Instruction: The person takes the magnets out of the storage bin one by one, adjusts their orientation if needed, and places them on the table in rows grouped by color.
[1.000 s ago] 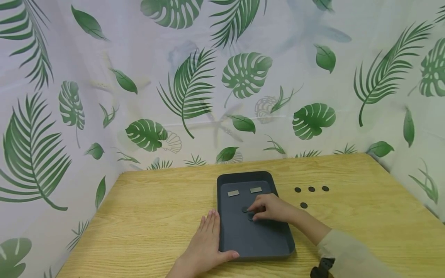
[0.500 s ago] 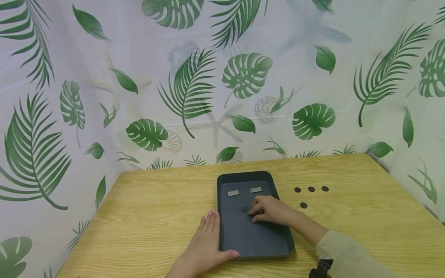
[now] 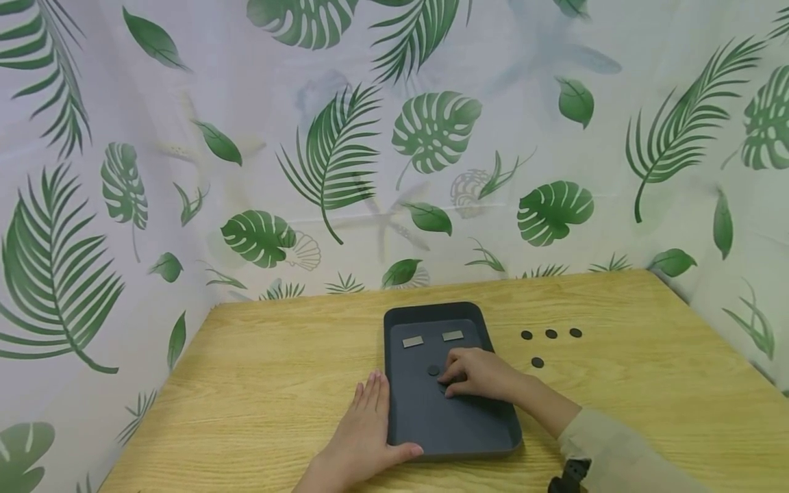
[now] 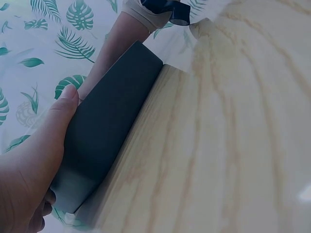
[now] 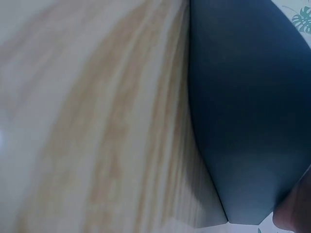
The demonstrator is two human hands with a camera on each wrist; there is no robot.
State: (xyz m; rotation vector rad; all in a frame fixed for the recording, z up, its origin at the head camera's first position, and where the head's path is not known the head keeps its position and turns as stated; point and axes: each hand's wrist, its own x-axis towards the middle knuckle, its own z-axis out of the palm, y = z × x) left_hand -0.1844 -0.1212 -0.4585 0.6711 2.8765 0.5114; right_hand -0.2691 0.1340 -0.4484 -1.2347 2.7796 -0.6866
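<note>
A dark grey rectangular tray lies on the wooden table. My left hand rests against its near left corner, fingers straight along the left wall and thumb across the near wall; the left wrist view shows the thumb at the rim. Inside the tray, my right hand pinches a small black disc low over the floor, thumb and fingers mostly hiding it. Another black disc lies just beyond the fingertips. In the right wrist view the tray's outer wall covers most of the hand.
Two small metallic rectangles lie toward the tray's far end, a left one and a right one. Several black discs, among them a nearer one, lie on the table right of the tray. A leaf-patterned cloth hangs behind.
My right fingertips have drawn slightly back toward me, away from the farther disc in the tray, and more of that disc shows. My left hand and the tray stay put.
</note>
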